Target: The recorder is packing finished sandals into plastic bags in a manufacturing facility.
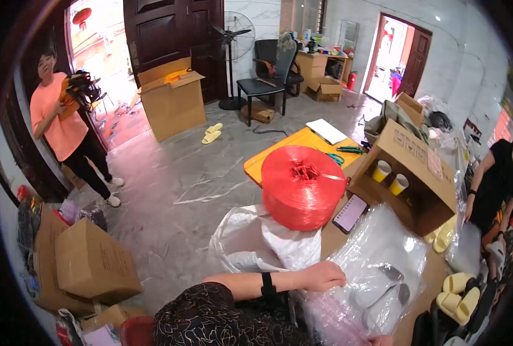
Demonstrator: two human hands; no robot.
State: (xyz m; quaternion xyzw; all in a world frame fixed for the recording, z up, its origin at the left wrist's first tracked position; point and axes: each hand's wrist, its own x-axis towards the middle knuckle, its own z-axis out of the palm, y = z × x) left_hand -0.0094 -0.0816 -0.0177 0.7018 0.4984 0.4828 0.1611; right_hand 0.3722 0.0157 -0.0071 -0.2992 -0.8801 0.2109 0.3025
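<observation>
My left hand (325, 275), with a black band at its wrist, is closed on the near left edge of a clear plastic bag (403, 236). Through the film a pair of pale grey slippers (380, 291) shows. Crumpled, pink-tinted film (331, 317) bunches below that hand. Only a small part of my right hand (381, 340) enters at the lower edge, against the bag; its fingers are mostly cut off. Just beyond stands a big roll of red plastic twine (302, 199), beside a phone (350, 213) lying face up.
A white sack (239, 236) hangs left of the roll. An open carton (418, 167) holds two yellow cups. Green-handled scissors (348, 150) lie on the yellow tabletop (279, 147). Yellow slippers (459, 300) are at right, near a person in black (493, 184). Another person (66, 121) carries a bundle at left.
</observation>
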